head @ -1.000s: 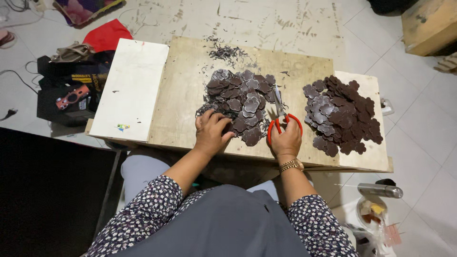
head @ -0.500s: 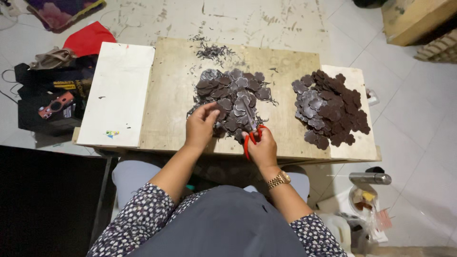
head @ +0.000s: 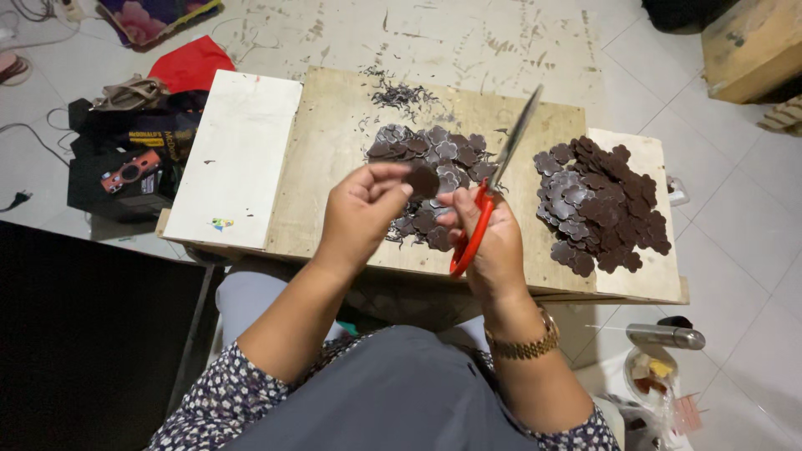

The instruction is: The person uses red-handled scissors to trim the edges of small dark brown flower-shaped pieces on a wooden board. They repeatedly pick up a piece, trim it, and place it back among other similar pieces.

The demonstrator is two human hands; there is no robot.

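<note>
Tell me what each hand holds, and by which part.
Left hand pinches a dark brown flower-shaped piece by its edge. Right hand grips red-handled scissors by the handles.

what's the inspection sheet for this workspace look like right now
surface: wooden board on a low table, white panel on its left end
job's things: dark brown flower-shaped piece in left hand; red-handled scissors in right hand, blades up; middle pile and right pile of similar pieces
clutter: dark trimmings at far edge
grippers: both hands raised above the board
cables: dark cord on floor, far left
surroundings: tiled floor, red cloth, black bag, wooden box
</note>
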